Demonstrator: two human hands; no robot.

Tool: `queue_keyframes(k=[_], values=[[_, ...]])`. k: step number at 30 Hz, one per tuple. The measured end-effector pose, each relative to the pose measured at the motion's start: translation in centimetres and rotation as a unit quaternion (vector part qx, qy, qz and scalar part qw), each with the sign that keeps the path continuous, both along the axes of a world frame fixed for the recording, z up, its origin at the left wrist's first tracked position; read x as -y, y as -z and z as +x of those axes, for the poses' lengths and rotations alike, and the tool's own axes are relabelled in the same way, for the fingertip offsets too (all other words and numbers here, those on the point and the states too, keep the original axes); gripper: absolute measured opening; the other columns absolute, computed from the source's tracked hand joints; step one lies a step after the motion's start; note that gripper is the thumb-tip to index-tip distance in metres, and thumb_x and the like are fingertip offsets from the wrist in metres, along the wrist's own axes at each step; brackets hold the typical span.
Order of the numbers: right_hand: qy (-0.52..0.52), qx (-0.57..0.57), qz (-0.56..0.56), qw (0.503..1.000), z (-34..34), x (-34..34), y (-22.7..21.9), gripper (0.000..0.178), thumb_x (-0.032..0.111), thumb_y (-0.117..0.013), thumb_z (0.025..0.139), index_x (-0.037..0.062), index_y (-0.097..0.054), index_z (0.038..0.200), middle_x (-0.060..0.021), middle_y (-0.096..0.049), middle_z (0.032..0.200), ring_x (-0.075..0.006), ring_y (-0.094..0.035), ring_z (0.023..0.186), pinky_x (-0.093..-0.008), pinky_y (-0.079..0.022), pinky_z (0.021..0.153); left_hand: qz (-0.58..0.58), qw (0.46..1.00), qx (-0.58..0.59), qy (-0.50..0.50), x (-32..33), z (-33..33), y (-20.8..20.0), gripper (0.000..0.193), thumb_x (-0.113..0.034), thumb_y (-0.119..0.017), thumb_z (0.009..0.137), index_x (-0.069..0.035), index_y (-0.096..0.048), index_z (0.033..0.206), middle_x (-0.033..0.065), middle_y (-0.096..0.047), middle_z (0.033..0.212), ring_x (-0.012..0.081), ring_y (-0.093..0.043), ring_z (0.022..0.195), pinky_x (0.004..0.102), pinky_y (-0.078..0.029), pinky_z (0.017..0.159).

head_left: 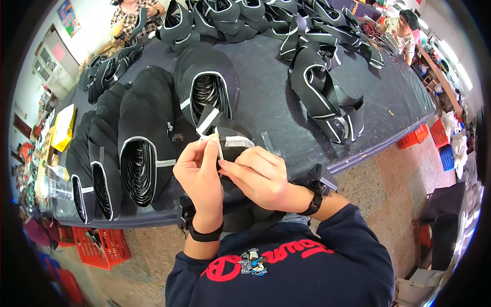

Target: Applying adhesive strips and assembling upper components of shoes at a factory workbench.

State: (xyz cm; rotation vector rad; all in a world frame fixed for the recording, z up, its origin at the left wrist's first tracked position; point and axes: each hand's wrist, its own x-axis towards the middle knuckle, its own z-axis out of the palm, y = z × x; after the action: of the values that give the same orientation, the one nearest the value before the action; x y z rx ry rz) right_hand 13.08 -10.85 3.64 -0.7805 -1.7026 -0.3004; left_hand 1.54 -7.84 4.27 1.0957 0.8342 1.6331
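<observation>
Near the table's front edge, my left hand pinches the light edging of a black fabric band between thumb and fingertips. Close beside it, my right hand has its fingers closed on the same band, just under a pale strip. The band is bent upward, and its lower part is hidden behind my hands. Just beyond stands a nested stack of similar black bands with grey-white trim. To the left lie more long nested stacks, among them a thick one.
Loose black bands lie on the dark-covered table at right, with a large heap at the back. Two people sit at the far side. A red basket stands below the left front edge.
</observation>
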Motion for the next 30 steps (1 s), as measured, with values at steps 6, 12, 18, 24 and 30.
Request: queue_keyframes(k=[6,12,18,24,30], values=[[0.024,0.025,0.003,0.999,-0.1,-0.6,0.2,0.029,0.001,-0.070,0.063,-0.0026,-0.069,0.092,-0.0046,-0.056,0.075,-0.0194,-0.059,0.069,-0.0298,-0.049,0.058,-0.020,1.000,0.019,0.000,-0.5,0.4,-0.7,0.008,-0.002,-0.064,0.089,0.005,-0.068,0.091,0.0008,-0.065,0.074,0.0000,-0.051,0.058,0.0155,-0.035,0.049],[0.078,0.070,0.034,0.994,-0.3,-0.8,0.8,0.032,0.000,-0.070,0.061,-0.0032,-0.069,0.092,-0.0043,-0.055,0.076,-0.0207,-0.058,0.071,-0.0303,-0.048,0.059,-0.023,0.999,0.033,0.017,-0.5,0.5,-1.0,0.008,-0.003,-0.064,0.089,0.004,-0.068,0.091,0.0015,-0.066,0.076,0.0006,-0.052,0.059,0.0152,-0.037,0.051],[0.058,0.095,0.033,0.993,0.3,-1.0,2.1,0.038,0.003,-0.072,0.060,-0.0008,-0.072,0.097,-0.0066,-0.057,0.085,-0.0250,-0.060,0.085,-0.0349,-0.053,0.073,-0.031,0.995,0.088,0.044,-1.6,0.3,-0.9,0.009,-0.003,-0.063,0.090,0.006,-0.066,0.093,0.0058,-0.068,0.081,0.0064,-0.062,0.070,0.0181,-0.047,0.062],[-0.095,0.111,0.002,0.989,2.1,-1.2,1.3,0.030,0.002,-0.071,0.065,0.0059,-0.071,0.094,-0.0064,-0.062,0.093,-0.0260,-0.061,0.088,-0.0377,-0.050,0.078,0.002,0.995,0.089,0.033,-1.7,-0.4,-1.0,0.008,-0.003,-0.066,0.090,0.004,-0.066,0.092,0.0023,-0.067,0.078,0.0017,-0.056,0.065,0.0153,-0.041,0.058],[-0.066,-0.056,-0.156,0.984,3.1,-2.7,-2.6,0.034,0.007,-0.078,0.070,0.0047,-0.067,0.101,-0.0073,-0.061,0.093,-0.0236,-0.055,0.089,-0.0333,-0.047,0.076,0.026,0.998,-0.047,0.024,-0.2,0.3,-0.5,0.006,-0.002,-0.064,0.090,0.004,-0.065,0.093,0.0009,-0.065,0.079,0.0017,-0.054,0.067,0.0149,-0.037,0.056]])
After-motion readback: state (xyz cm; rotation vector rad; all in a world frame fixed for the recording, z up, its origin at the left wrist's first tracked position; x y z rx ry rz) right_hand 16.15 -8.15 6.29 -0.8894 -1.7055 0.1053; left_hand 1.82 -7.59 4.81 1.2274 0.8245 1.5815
